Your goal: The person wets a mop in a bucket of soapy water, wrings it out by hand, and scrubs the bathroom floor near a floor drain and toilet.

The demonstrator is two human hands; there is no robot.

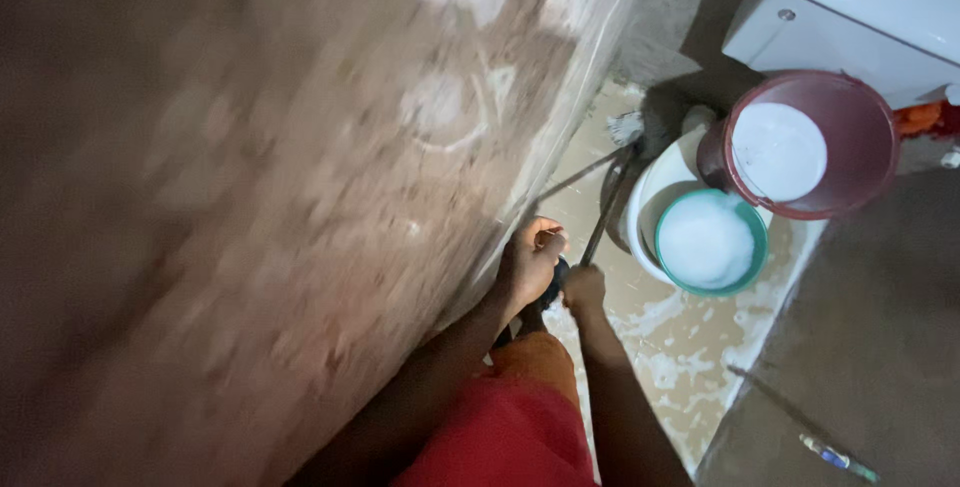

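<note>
Hands close together low by the wall: the left hand curled shut on something unclear, the right hand gripping a thin dark stick. Just beyond on the floor, a teal basin holds white foam, and a maroon bucket holds white liquid.

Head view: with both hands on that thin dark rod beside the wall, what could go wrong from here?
1. The rod slants toward the white basin; a slip of the left hand or right hand might knock the teal bowl of foam.
2. The maroon bucket sits overlapping the basin and could tip if jolted.
3. The floor looks wet, possibly slippery.
</note>
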